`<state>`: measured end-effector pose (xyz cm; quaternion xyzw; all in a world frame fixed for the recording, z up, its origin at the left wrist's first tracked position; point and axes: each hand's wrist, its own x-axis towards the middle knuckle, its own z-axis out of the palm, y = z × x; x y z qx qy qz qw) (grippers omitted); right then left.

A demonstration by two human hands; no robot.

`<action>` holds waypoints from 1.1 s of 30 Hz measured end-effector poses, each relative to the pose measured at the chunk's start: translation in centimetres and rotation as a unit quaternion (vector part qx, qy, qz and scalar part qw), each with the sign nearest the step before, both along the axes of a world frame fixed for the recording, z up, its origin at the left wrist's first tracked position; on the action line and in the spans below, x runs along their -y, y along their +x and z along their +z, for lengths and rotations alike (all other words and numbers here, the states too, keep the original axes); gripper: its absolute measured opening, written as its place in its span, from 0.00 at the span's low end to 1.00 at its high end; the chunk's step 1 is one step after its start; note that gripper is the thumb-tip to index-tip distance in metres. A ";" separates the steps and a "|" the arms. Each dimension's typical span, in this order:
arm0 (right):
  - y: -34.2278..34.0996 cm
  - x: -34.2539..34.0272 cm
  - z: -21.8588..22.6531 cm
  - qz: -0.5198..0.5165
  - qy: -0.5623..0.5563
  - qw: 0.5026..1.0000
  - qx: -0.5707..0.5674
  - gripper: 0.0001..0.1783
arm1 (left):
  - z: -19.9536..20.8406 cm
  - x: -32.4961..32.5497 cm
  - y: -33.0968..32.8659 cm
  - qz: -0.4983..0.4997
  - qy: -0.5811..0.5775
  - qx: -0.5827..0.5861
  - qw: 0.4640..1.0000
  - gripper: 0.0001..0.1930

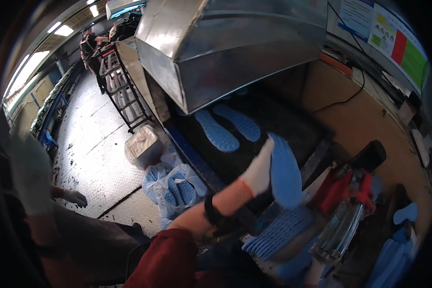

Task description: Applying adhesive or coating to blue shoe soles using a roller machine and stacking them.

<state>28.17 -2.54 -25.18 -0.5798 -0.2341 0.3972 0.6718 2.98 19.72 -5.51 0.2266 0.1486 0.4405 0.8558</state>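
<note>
My left hand (258, 174), in a white glove with an orange cuff edge, grips a blue insole (286, 175) by its side and holds it upright above the near edge of the black conveyor belt (197, 137). Two more blue insoles, one nearer (217, 133) and one farther (240, 123), lie on the belt before the metal hood. Below my left hand is a row of stacked, dimpled blue insoles (278, 235). A pale shape under the metal roller (341, 228) may be my right hand (315, 272); its fingers are hidden.
The metal hood (245, 53) overhangs the belt. Bagged blue insoles (175, 187) and a lined bin (143, 144) stand on the floor at left. A co-worker's gloved hand (75, 198) is nearby; another person (92, 53) stands far back. More insoles (391, 259) lie at right.
</note>
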 end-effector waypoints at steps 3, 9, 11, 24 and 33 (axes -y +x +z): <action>1.5 1.0 -0.2 -0.019 0.002 1.000 0.003 0.24 | -2.4 -11.8 0.8 0.005 -0.046 0.103 0.994 0.23; 4.6 4.2 -0.3 -0.078 0.002 0.997 0.025 0.24 | -4.9 -25.9 1.9 0.152 -0.143 -0.017 0.978 0.37; 4.8 5.3 -0.1 -0.086 0.005 0.996 0.025 0.24 | -6.2 -27.2 2.0 0.228 -0.157 -0.097 0.956 0.37; 1.4 13.0 8.0 -0.173 0.029 0.957 0.229 0.22 | 4.3 0.6 -1.9 0.168 0.233 -0.212 0.934 0.21; -6.1 12.5 23.2 0.081 0.079 0.857 0.502 0.19 | 3.8 19.6 -0.7 -0.173 0.335 -0.211 0.902 0.25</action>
